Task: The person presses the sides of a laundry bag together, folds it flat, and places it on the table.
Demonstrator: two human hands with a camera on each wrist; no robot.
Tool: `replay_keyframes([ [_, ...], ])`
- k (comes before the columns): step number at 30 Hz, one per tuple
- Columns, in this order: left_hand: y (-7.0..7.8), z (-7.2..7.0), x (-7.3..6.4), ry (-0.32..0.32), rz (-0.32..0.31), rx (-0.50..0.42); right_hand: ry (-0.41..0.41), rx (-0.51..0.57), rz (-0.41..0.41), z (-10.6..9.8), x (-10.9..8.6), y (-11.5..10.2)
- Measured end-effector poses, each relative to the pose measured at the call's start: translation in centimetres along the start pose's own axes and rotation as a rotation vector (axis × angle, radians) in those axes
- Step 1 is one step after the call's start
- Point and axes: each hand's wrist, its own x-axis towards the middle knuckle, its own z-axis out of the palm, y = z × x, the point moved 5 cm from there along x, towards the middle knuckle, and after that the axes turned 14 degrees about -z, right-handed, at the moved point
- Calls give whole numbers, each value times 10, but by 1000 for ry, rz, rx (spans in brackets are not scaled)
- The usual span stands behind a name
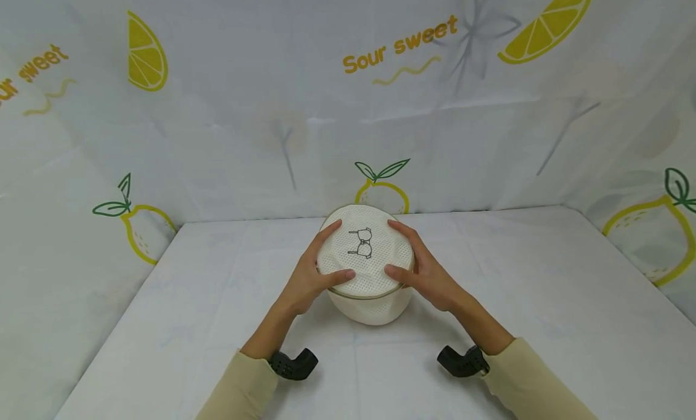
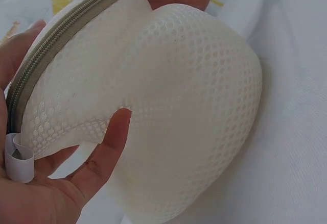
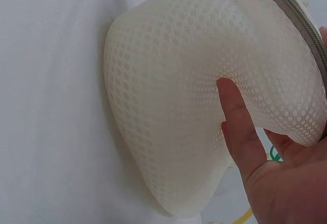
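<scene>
A cream mesh bra wash bag stands on the white cloth, with a line drawing of a bra on its round top. My left hand grips the left side, thumb over the top rim. On the opposite side my right hand holds it the same way. In the left wrist view, a fingertip dents the mesh wall below the olive zipper. A white fabric loop sits at the zipper's end. Fingers of the right hand press into the mesh in the right wrist view.
White cloth covers the table. Behind it hangs a backdrop printed with lemons and lettering. Black curved devices are worn at the left wrist and the right wrist, below beige sleeves.
</scene>
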Motion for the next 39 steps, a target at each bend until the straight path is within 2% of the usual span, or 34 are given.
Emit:
replay_keyframes([
  [15,-6,2,1,11,-37,-7,-4,-6,-3,3,0,0],
  [24,-5,3,0,-6,-40,-9,-19,56,6,3,-1,0],
  [29,-6,3,0,-5,-35,-1,-33,134,18,5,-2,1],
  [33,-6,4,0,-28,-32,-30,-40,199,38,7,-2,1],
  [39,-4,3,0,-61,-40,-98,-50,195,28,9,-2,-1],
])
